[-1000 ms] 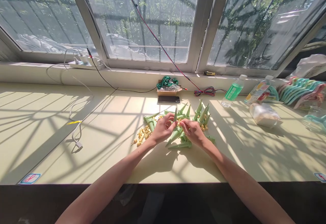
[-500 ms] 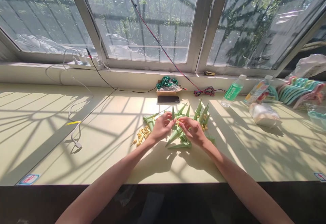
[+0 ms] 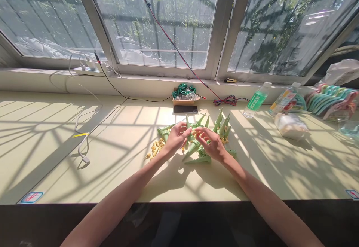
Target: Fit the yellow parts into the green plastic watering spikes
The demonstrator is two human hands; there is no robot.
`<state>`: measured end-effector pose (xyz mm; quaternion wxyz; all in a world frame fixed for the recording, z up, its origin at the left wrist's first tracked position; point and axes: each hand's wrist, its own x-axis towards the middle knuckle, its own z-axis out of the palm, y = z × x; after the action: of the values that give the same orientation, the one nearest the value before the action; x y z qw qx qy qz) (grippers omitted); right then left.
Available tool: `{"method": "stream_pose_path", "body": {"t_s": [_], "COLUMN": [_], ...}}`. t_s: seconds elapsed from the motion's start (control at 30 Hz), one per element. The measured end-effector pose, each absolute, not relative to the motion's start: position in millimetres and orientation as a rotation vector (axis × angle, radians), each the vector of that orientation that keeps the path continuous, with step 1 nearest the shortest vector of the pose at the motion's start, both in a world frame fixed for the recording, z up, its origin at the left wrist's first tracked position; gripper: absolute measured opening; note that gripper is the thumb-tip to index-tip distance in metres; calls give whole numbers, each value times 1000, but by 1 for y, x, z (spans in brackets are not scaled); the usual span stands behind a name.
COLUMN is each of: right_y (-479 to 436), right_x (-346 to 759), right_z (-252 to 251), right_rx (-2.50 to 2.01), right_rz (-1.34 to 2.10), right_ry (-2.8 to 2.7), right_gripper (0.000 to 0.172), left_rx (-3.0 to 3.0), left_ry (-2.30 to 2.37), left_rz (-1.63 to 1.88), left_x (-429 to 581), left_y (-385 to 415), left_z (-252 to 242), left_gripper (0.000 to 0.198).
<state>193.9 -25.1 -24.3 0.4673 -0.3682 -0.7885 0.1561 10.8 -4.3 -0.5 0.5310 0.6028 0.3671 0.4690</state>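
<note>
Over the table (image 3: 84, 181), left hand (image 3: 176, 137) pinches a green cone (image 3: 187, 122) upright, tip up; right hand (image 3: 212, 143): hold unclear

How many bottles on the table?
2: a green-labelled bottle right of the green cones, and a second bottle just right of it, behind the white packet. Others could be hidden.

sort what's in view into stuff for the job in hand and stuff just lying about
Job in hand: green cone in the left hand, other green cones, small yellow pieces

Lying about: phone, green-labelled bottle, bundled cable, clothes hangers, power strip
</note>
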Motion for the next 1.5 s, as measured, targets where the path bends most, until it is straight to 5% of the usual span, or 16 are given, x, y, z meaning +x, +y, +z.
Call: {"method": "stream_pose_path", "body": {"t_s": [1.07, 1.5], "right_y": [-21, -20], "right_x": [194, 196], "right_z": [-29, -31], "right_rx": [-914, -952], "right_rz": [377, 325], "right_ry": [-1928, -1954], "right_gripper": [16, 32], "left_rx": [1707, 1912], "left_ry": [942, 929], "left_rz": [1094, 1036], "left_x": [11, 12], "left_y": [-5, -8], "left_z": [-5, -13], "left_gripper": [33, 16]}}
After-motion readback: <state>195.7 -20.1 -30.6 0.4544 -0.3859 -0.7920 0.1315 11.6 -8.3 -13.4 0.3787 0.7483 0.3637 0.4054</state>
